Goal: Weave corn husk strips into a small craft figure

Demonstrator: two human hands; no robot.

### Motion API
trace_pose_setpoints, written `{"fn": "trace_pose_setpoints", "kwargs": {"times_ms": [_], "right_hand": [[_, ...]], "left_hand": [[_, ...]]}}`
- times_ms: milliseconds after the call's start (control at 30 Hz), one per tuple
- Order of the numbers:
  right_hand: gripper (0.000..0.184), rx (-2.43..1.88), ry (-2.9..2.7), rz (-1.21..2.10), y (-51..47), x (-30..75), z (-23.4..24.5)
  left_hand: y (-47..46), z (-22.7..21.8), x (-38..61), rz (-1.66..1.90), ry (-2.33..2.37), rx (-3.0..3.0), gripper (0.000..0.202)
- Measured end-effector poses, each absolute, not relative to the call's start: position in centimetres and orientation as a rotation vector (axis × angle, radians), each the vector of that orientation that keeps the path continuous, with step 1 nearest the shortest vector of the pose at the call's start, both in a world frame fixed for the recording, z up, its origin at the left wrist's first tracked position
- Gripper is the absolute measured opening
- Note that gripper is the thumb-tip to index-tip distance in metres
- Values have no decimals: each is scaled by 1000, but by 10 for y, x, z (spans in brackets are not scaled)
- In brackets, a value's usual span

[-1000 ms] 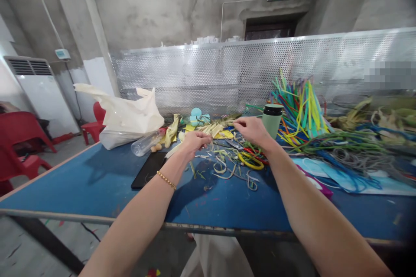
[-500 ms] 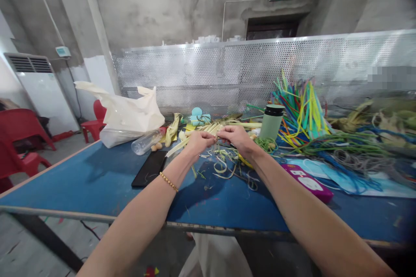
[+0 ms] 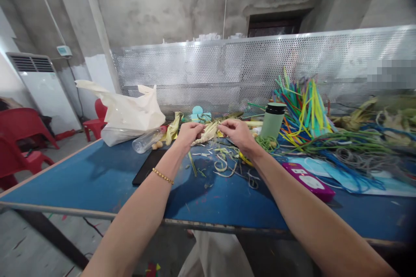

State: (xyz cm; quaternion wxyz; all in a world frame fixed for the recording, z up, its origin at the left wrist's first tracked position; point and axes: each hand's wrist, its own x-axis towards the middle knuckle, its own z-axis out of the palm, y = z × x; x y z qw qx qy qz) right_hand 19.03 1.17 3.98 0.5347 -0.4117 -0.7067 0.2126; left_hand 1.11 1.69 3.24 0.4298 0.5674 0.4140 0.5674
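Over the middle of the table, a plaited bundle of pale husk strips (image 3: 208, 134) lies between my two hands. My left hand (image 3: 189, 135) pinches strips at the bundle's left side, thumb and finger closed. At the other side, the closed fingertips of my right hand (image 3: 238, 133) meet the strip ends; the exact strand in them is too small to make out. Below the hands, curled husk scraps (image 3: 221, 164) are scattered on the blue tabletop (image 3: 208, 207). A gold bead bracelet (image 3: 163, 176) circles my left wrist.
To the left are a white plastic bag (image 3: 131, 110), a clear bottle (image 3: 147, 140) and a black tablet-like slab (image 3: 147, 169). On the right stand a green jar (image 3: 272, 123), colourful strips (image 3: 310, 108), a purple box (image 3: 307, 180) and tangled cords (image 3: 351, 160). Perforated metal panels (image 3: 201, 69) rise behind.
My hands have moved slightly farther apart and up, my left hand going left. More of the plaited husk bundle shows between them. The camera view has shifted a little.
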Motion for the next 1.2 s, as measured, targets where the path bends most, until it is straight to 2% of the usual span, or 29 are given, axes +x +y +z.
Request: {"fn": "trace_pose_setpoints", "kwargs": {"times_ms": [167,533,767,1067,1200], "right_hand": [[32,-969,-1683,613,11,185,35],[41,-1030,-1592,822,19,187,31],[32,-963,-1777,729,13,184,30],[34,-991,-1704,693,18,186,25],[34,-993,-1774,682,20,189,25]], "left_hand": [[10,28,21,1258,1001,1583,22],[14,20,30,1313,1035,1458,13],[11,19,32,1295,1045,1491,13],[9,14,41,1418,1077,1476,8],[9,13,41,1368,1052,1445,8]]}}
